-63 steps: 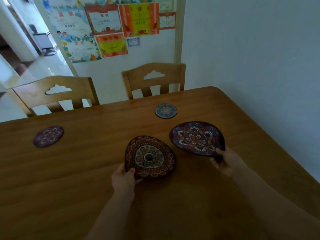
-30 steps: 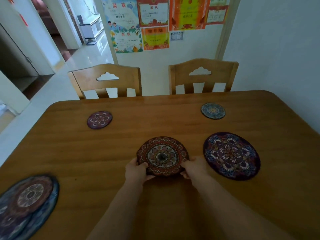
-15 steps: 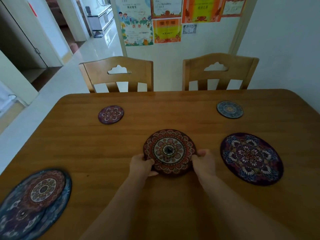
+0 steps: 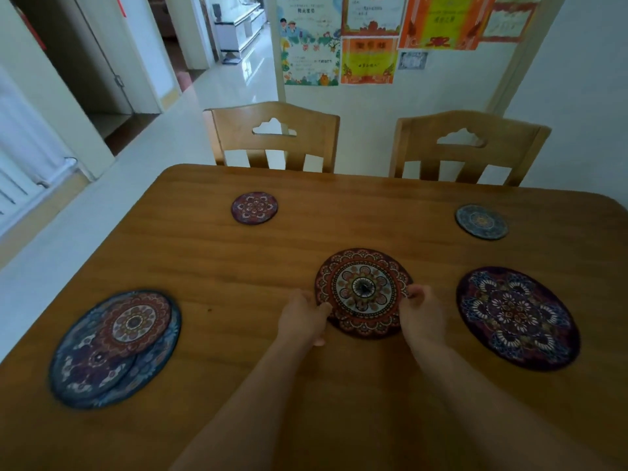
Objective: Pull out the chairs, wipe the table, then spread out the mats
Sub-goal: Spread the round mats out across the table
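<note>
The mat-spreading step is in hand: the red mat (image 4: 363, 292) is pinched flat on the desk (image 4: 238, 266) by both hands (image 4: 302, 317) (image 4: 423, 314), so release and the stacked mats (image 4: 115, 348) likely follow.

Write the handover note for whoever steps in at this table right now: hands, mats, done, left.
Left hand and right hand: each pinches an edge of the red mat, which lies flat mid-table.
Laid out singly: purple mat at right, small purple coaster and small blue coaster before the two chairs.
Not yet spread: stack of mats at left, a red one on top of blue ones.
Left: let go of the red mat, then spread out the stack over the table.
</note>
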Action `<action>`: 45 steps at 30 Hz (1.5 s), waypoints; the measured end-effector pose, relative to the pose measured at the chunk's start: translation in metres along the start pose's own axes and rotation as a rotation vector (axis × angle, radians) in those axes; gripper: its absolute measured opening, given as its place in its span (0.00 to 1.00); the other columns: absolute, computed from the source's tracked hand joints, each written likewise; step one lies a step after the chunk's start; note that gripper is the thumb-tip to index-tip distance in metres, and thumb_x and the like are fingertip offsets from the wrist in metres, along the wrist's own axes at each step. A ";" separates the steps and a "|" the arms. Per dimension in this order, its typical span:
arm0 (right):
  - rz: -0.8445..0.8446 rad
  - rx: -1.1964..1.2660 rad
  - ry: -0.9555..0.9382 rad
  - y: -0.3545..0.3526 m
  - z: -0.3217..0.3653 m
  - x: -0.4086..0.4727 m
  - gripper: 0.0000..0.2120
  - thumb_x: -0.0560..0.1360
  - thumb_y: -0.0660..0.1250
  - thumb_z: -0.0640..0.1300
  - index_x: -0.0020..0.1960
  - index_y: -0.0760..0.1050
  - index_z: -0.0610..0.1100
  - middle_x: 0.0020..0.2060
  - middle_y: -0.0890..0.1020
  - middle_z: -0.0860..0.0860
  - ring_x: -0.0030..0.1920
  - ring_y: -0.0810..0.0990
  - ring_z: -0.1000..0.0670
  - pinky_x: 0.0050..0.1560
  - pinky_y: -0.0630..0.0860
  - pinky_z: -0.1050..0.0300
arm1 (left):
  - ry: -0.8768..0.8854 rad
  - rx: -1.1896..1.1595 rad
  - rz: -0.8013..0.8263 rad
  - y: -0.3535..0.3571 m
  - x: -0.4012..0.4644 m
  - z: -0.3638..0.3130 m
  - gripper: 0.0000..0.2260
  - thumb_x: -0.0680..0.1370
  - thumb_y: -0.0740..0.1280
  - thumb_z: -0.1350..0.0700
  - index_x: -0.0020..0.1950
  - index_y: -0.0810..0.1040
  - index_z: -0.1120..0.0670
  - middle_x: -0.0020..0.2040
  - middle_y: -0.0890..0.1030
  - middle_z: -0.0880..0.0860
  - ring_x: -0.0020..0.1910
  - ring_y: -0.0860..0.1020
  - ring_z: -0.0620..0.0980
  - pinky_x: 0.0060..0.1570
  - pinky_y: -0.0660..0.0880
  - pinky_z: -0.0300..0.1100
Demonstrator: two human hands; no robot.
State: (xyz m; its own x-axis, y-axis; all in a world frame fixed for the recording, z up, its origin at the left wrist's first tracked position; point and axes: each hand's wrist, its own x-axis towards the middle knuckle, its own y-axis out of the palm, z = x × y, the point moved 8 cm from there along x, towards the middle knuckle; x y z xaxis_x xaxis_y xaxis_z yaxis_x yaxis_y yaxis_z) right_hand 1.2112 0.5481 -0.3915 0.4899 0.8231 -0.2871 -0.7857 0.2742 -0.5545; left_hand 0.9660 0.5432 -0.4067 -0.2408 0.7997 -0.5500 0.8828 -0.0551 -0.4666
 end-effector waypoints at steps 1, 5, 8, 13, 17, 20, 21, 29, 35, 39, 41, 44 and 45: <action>0.023 0.037 -0.039 0.006 0.007 -0.006 0.10 0.79 0.62 0.40 0.60 0.73 0.48 0.54 0.78 0.50 0.53 0.79 0.47 0.47 0.76 0.52 | 0.001 -0.053 -0.004 -0.006 -0.005 0.002 0.18 0.79 0.66 0.50 0.66 0.67 0.54 0.58 0.77 0.53 0.37 0.82 0.50 0.43 0.82 0.47; 0.203 0.121 -0.115 0.052 0.039 -0.044 0.08 0.79 0.63 0.37 0.56 0.76 0.45 0.53 0.79 0.50 0.51 0.80 0.48 0.45 0.80 0.52 | 0.056 -0.190 -0.067 -0.053 -0.020 0.029 0.16 0.79 0.67 0.51 0.65 0.71 0.54 0.62 0.77 0.54 0.48 0.80 0.51 0.37 0.81 0.43; 0.413 0.084 -0.077 0.105 0.057 -0.087 0.07 0.78 0.63 0.35 0.53 0.75 0.44 0.47 0.81 0.46 0.36 0.79 0.49 0.30 0.74 0.59 | 0.092 -0.144 -0.145 -0.112 -0.030 0.061 0.12 0.79 0.67 0.51 0.61 0.73 0.53 0.53 0.79 0.52 0.46 0.79 0.49 0.48 0.81 0.49; 0.671 0.105 0.017 0.176 0.078 -0.154 0.05 0.79 0.65 0.37 0.52 0.76 0.45 0.43 0.83 0.44 0.35 0.80 0.49 0.34 0.79 0.57 | 0.079 0.053 -0.408 -0.218 -0.033 0.114 0.14 0.77 0.67 0.56 0.63 0.76 0.56 0.58 0.80 0.53 0.54 0.77 0.52 0.56 0.75 0.46; 0.703 0.084 0.014 0.240 0.098 -0.198 0.05 0.79 0.63 0.37 0.54 0.75 0.43 0.40 0.82 0.45 0.33 0.79 0.50 0.33 0.78 0.57 | -0.014 0.150 -0.512 -0.278 -0.024 0.165 0.20 0.75 0.68 0.52 0.66 0.73 0.52 0.65 0.74 0.56 0.64 0.71 0.57 0.67 0.67 0.53; 0.702 -0.016 -0.043 0.288 0.115 -0.220 0.07 0.79 0.64 0.39 0.57 0.75 0.41 0.43 0.79 0.45 0.38 0.78 0.49 0.35 0.79 0.55 | -0.048 0.224 -0.503 -0.304 -0.018 0.189 0.27 0.75 0.69 0.52 0.73 0.66 0.54 0.69 0.67 0.57 0.70 0.62 0.58 0.68 0.61 0.50; 0.690 -0.048 -0.070 0.303 0.120 -0.227 0.09 0.79 0.65 0.40 0.59 0.75 0.41 0.45 0.79 0.45 0.42 0.79 0.48 0.38 0.80 0.53 | -0.062 0.239 -0.481 -0.309 -0.014 0.197 0.30 0.75 0.70 0.51 0.74 0.64 0.54 0.70 0.66 0.57 0.70 0.61 0.58 0.68 0.61 0.51; 0.442 -0.644 -0.243 0.346 0.149 -0.247 0.39 0.73 0.72 0.56 0.74 0.58 0.40 0.70 0.62 0.40 0.65 0.73 0.41 0.53 0.76 0.51 | -0.012 0.390 -0.415 -0.321 0.013 0.205 0.39 0.70 0.77 0.50 0.75 0.62 0.54 0.67 0.68 0.58 0.68 0.65 0.59 0.66 0.65 0.50; 0.385 -0.643 -0.230 0.346 0.149 -0.240 0.38 0.69 0.77 0.55 0.69 0.60 0.43 0.65 0.64 0.43 0.61 0.75 0.42 0.41 0.72 0.53 | 0.116 0.305 -0.416 -0.326 0.018 0.205 0.13 0.75 0.68 0.55 0.58 0.77 0.56 0.51 0.82 0.54 0.50 0.80 0.55 0.49 0.77 0.49; 0.367 -0.487 -0.341 0.339 0.152 -0.234 0.13 0.78 0.67 0.47 0.59 0.68 0.46 0.55 0.74 0.47 0.49 0.77 0.45 0.39 0.70 0.54 | 0.199 0.253 -0.462 -0.327 0.009 0.198 0.12 0.78 0.65 0.57 0.60 0.78 0.54 0.52 0.83 0.53 0.50 0.80 0.55 0.48 0.78 0.49; 0.396 -0.410 -0.359 0.327 0.150 -0.226 0.06 0.80 0.64 0.46 0.53 0.68 0.46 0.44 0.77 0.49 0.41 0.76 0.48 0.35 0.70 0.55 | 0.203 0.192 -0.430 -0.323 0.005 0.198 0.10 0.78 0.66 0.57 0.58 0.78 0.54 0.49 0.82 0.53 0.49 0.81 0.55 0.48 0.79 0.50; 0.407 -0.294 -0.321 0.300 0.141 -0.208 0.04 0.80 0.64 0.43 0.52 0.69 0.47 0.43 0.75 0.52 0.39 0.74 0.53 0.35 0.70 0.58 | 0.168 0.016 -0.283 -0.304 -0.002 0.200 0.05 0.77 0.68 0.59 0.53 0.78 0.54 0.45 0.82 0.53 0.44 0.82 0.52 0.47 0.80 0.51; 0.392 -0.264 -0.293 0.287 0.134 -0.201 0.03 0.80 0.63 0.42 0.52 0.70 0.47 0.45 0.75 0.51 0.38 0.73 0.55 0.34 0.69 0.60 | 0.147 -0.033 -0.209 -0.292 -0.005 0.199 0.05 0.77 0.68 0.59 0.53 0.78 0.55 0.46 0.83 0.54 0.44 0.82 0.51 0.47 0.80 0.49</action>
State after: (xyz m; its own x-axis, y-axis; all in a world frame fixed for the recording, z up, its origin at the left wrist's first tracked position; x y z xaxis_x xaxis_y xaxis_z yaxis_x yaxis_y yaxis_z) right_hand 0.8367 0.5283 -0.3880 0.0251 0.9527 -0.3029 -0.7479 -0.1831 -0.6380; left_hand 0.6296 0.4362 -0.4051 -0.3601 0.8703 -0.3361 0.8332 0.1379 -0.5355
